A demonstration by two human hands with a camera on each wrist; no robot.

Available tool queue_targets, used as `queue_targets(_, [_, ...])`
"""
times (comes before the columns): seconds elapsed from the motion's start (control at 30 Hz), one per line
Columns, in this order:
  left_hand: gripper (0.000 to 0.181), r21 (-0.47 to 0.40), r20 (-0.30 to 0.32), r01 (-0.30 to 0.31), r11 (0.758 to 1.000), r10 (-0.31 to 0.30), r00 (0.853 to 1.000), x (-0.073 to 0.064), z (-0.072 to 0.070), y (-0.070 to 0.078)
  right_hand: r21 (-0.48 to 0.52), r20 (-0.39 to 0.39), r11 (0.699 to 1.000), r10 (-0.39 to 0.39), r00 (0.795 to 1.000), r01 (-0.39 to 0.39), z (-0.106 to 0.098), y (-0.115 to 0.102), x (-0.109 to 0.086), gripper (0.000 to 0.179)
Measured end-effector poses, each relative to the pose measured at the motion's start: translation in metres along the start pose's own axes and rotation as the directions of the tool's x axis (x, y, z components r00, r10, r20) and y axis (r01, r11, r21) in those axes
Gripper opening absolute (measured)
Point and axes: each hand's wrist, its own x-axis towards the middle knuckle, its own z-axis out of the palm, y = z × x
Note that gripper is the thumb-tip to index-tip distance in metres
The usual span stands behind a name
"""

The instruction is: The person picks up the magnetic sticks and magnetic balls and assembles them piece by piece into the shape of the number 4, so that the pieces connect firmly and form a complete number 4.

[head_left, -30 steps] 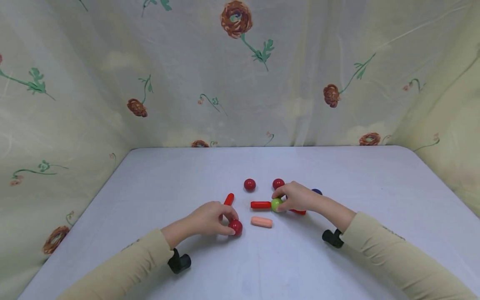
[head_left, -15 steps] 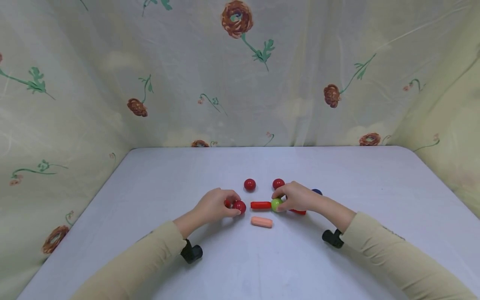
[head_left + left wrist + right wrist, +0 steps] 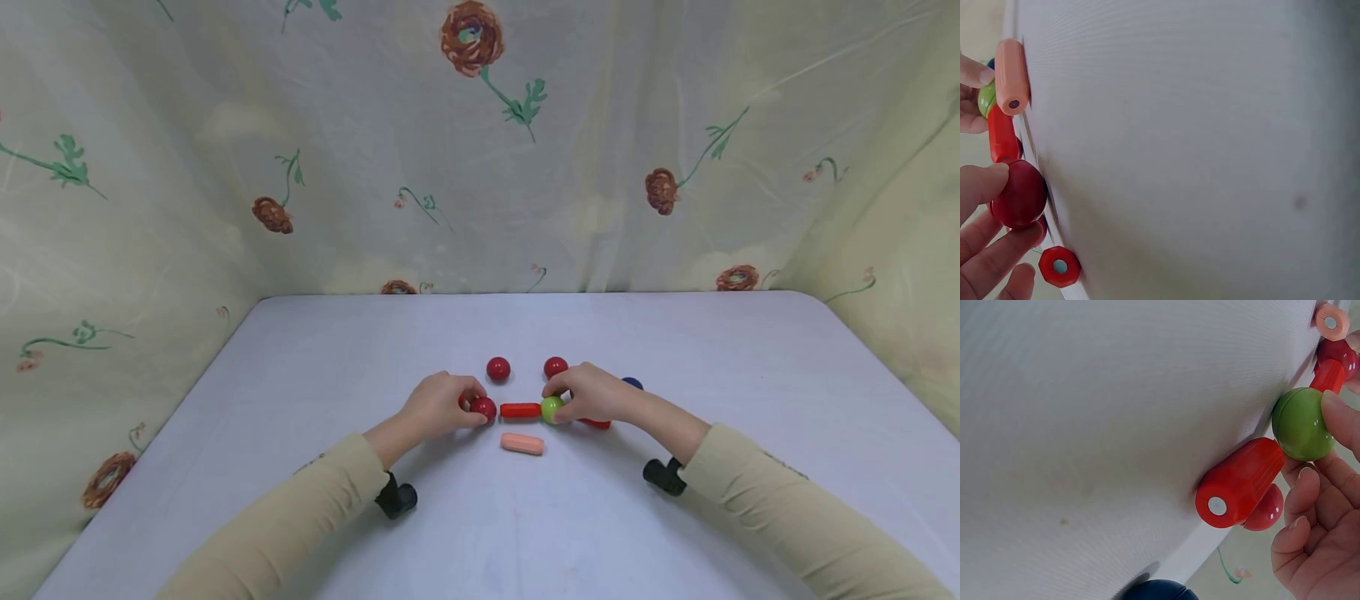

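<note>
My left hand (image 3: 442,408) pinches a dark red ball (image 3: 483,408) between thumb and fingers. In the left wrist view the ball (image 3: 1019,194) meets the end of a red rod (image 3: 1002,134). A green ball (image 3: 552,409) sits at the rod's other end, pinched by the thumb and fingers of my right hand (image 3: 596,393). In the right wrist view, a second red rod (image 3: 1241,484) with a pale round inset in its end lies close to the green ball (image 3: 1302,425). Another red rod (image 3: 1060,267) lies by my left fingers, mostly hidden from the head camera.
A peach rod (image 3: 522,443) lies just in front of the red rod. Two loose red balls rest behind, one on the left (image 3: 498,369) and one beside my right fingers (image 3: 555,367). Past my right hand, a dark blue ball (image 3: 632,382) is partly covered. Flowered cloth (image 3: 360,167) surrounds the white table (image 3: 337,350).
My left hand has carried its red ball away from me and slightly right, up to the red rod's left end. The right hand has stayed at the green ball.
</note>
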Motion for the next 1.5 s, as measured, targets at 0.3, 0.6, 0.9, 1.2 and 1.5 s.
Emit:
queue_targets(0.3, [0.028, -0.044, 0.014, 0.014, 0.999, -0.013, 1.000, 0.001, 0.001, 0.000, 0.002, -0.001, 1.000, -0.006, 1.000, 0.006, 0.000, 0.000, 0.002, 0.032])
queue_targets(0.6, [0.027, -0.071, 0.030, 0.032, 0.997, -0.030, 0.999, 0.003, 0.003, 0.001, 0.003, -0.004, 1.000, 0.001, 1.000, -0.001, 0.000, -0.001, 0.002, 0.032])
queue_targets(0.9, [0.026, -0.054, 0.043, 0.034, 0.998, -0.031, 0.999, 0.003, 0.003, 0.001, 0.002, 0.000, 1.000, 0.008, 1.000, -0.008, 0.001, -0.001, 0.002, 0.033])
queue_targets(1.2, [0.033, 0.077, 0.081, -0.100, 0.992, 0.094, 0.992, -0.002, -0.004, -0.005, -0.020, -0.011, 1.000, -0.014, 1.000, 0.014, 0.002, -0.003, 0.003, 0.034])
queue_targets(1.5, [0.031, 0.117, 0.199, -0.235, 0.965, 0.209, 0.957, -0.013, -0.015, -0.010, -0.127, -0.015, 0.990, -0.070, 0.997, 0.067, 0.004, -0.013, 0.014, 0.031])
